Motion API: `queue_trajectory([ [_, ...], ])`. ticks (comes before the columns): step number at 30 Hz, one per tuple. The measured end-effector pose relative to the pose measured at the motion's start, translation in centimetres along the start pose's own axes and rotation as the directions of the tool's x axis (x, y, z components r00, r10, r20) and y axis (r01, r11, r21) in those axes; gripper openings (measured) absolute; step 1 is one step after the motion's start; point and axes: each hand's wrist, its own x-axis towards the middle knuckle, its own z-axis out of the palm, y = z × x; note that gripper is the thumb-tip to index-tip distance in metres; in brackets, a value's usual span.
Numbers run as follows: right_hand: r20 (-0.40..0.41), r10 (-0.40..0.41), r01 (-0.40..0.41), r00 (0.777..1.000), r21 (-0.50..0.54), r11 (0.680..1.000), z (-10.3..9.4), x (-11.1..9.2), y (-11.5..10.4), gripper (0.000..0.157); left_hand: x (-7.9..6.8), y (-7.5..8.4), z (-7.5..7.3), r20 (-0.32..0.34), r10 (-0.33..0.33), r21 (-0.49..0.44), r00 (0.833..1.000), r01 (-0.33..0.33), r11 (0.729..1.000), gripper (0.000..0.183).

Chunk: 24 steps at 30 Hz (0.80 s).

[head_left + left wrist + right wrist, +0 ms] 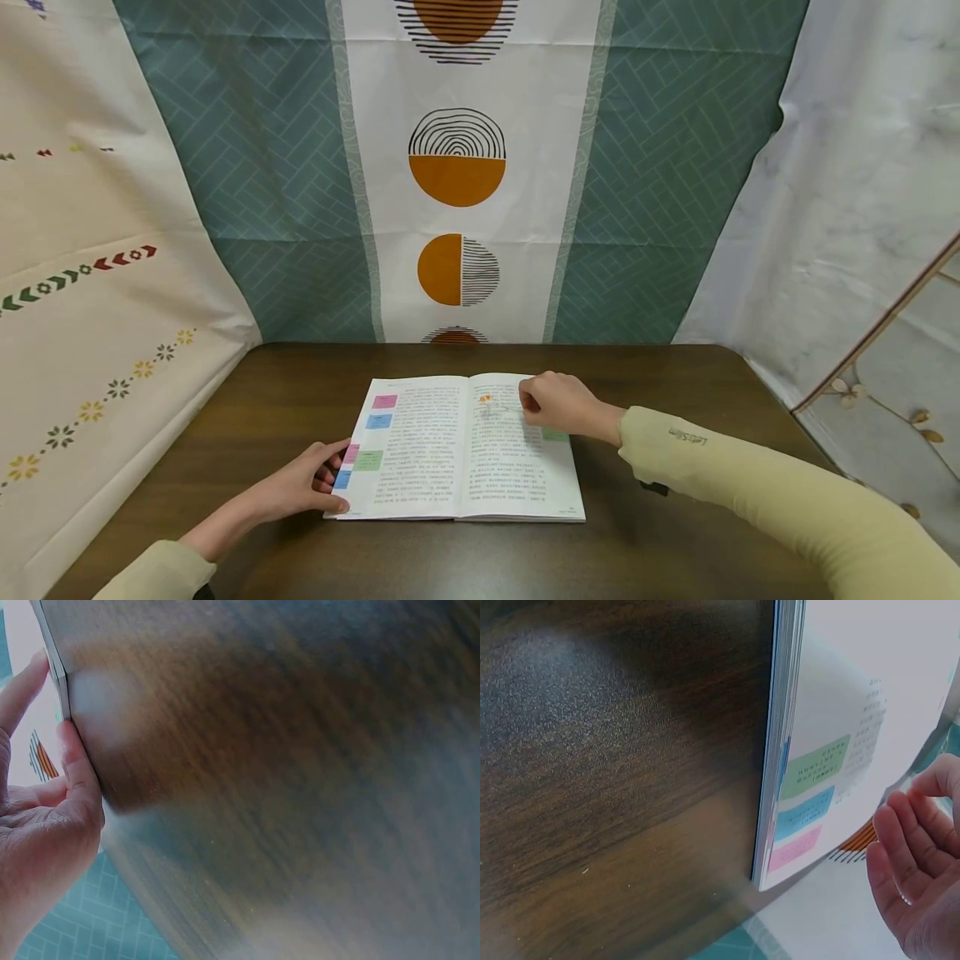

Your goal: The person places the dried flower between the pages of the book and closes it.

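Note:
An open book (427,467) lies on the table, with printed text, a small orange drawing, and pink, blue and green labels along the margins. My left hand (303,483) grips the book's lower left edge. Its thumb rests on the page corner and the other fingers bend at the side; the left wrist view shows the hand (52,817) at the edge too. Above the upper right page is my right hand (558,404), its fingers curled. In the right wrist view, thumb and fingertips of this hand (919,847) come together, with no held object visible.
The dark wooden table (637,550) extends around the book. Behind it hangs a teal and white curtain (270,167) with orange half-circles. A cream patterned cloth (90,350) drapes at left, and a pale marbled cloth (847,208) at right.

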Motion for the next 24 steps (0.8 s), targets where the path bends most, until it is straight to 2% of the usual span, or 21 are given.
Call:
queue_trajectory([
  [24,-0.039,0.033,-0.033,0.999,-0.016,0.999,1.4,-0.2,-0.1,0.019,0.1,0.0,0.0,-0.003,0.017,0.007,1.000,-0.017,1.000,0.097],
])
